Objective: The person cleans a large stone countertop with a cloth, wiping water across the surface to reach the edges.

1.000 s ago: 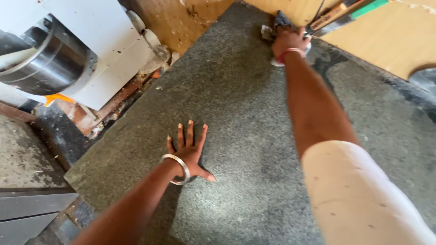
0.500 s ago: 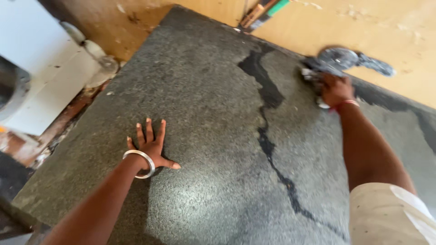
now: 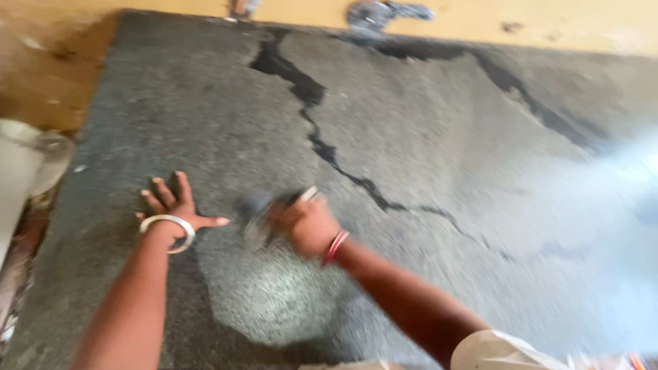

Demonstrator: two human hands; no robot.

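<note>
The left hand (image 3: 173, 205) is lying open, fingers spread flat on the grey stone slab (image 3: 425, 137) near its left edge. Just beside it, the right hand (image 3: 308, 225) is gripping a blurred dark pad (image 3: 257, 216) pressed on the slab, where a dark wet streak (image 3: 329, 154) is running.

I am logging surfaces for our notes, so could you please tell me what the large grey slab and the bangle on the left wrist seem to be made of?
The grey slab looks like granite or similar stone: speckled grain, mostly matt, with dark wet-looking streaks across it. The bangle on the left hand looks like silver-coloured metal, smooth and shiny, though motion blur leaves this open.
</note>
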